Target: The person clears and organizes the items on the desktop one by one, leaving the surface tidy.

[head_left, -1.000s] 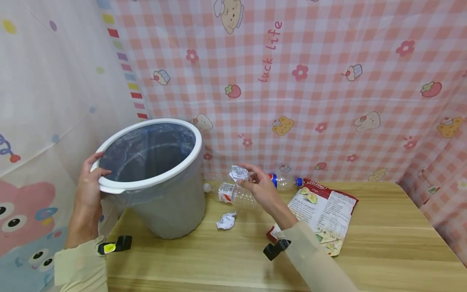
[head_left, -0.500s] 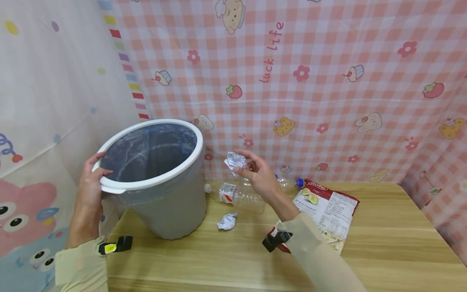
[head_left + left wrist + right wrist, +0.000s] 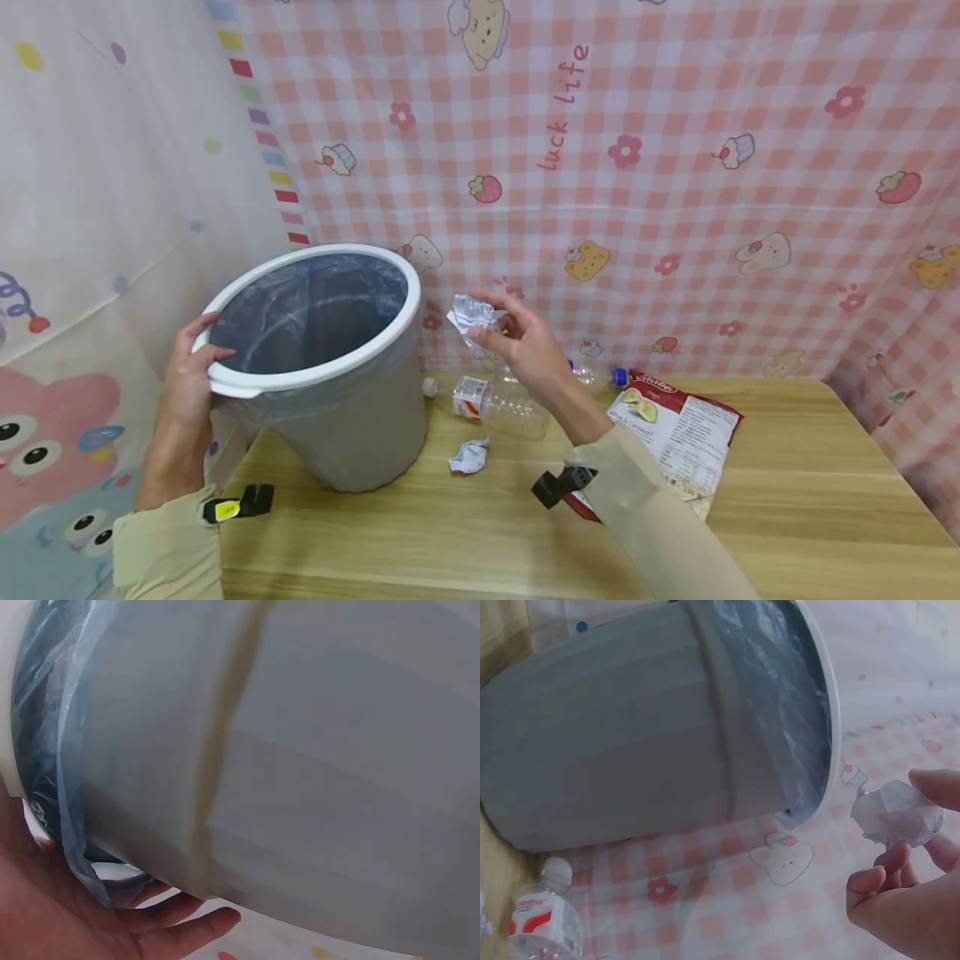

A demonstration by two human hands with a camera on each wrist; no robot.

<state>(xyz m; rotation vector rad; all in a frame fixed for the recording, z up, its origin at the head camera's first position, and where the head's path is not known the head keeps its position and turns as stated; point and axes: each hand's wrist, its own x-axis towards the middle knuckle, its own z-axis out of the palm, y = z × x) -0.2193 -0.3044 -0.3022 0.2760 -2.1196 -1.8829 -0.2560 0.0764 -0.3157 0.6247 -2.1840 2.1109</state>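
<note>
My left hand (image 3: 186, 387) grips the white rim of a grey trash can (image 3: 367, 417) lined with a thin bluish plastic bag (image 3: 356, 287). In the left wrist view, the fingers (image 3: 199, 930) lie against the can's outer wall, below the bag's overhang. A crumpled ball of white paper (image 3: 472, 317) is pinched between the thumb and fingers of my right hand (image 3: 528, 346), raised above the table just right of the can's rim. The right wrist view has the paper ball (image 3: 898, 814) apart from the rim. A second crumpled paper (image 3: 469, 457) lies on the table below.
A clear plastic bottle (image 3: 513, 408) lies beside the can. Behind my right forearm are a blue-capped bottle (image 3: 600, 377) and a red and white chips bag (image 3: 686, 433). A pink checked cloth (image 3: 675, 208) hangs along the wooden table's (image 3: 810, 475) back edge.
My right hand has lifted the paper ball and moved it slightly left, closer to the trash can's rim. My left hand keeps its grip on the rim.
</note>
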